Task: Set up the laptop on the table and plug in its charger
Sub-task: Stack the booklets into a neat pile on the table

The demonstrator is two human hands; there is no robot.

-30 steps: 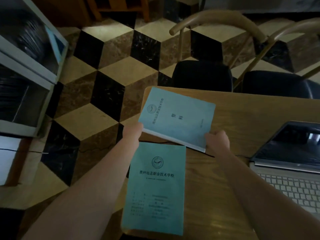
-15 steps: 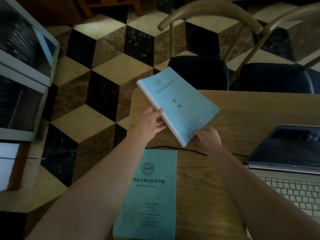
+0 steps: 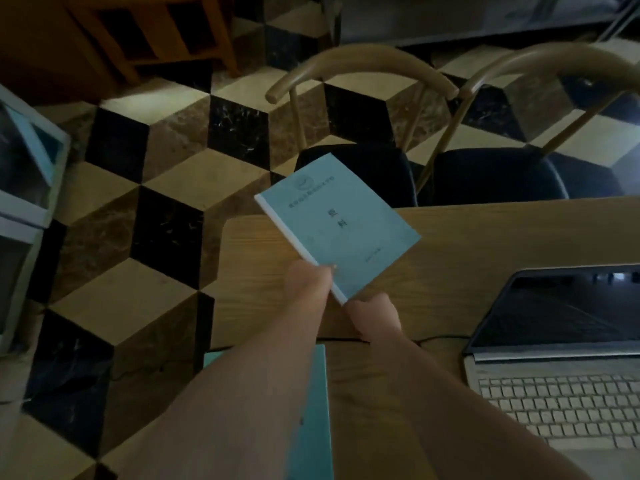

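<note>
Your silver laptop [image 3: 557,368] with pale keys sits open at the wooden bench's [image 3: 485,237] right edge, dark screen tilted away from you. Both hands, left [image 3: 308,289] and right [image 3: 375,318], pinch a raised light-blue booklet [image 3: 337,225].

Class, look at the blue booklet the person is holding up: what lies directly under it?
Under the raised booklet you see bare wooden table and, beyond its edge, a dark chair seat. The table patch beneath the cover is hidden.
</note>
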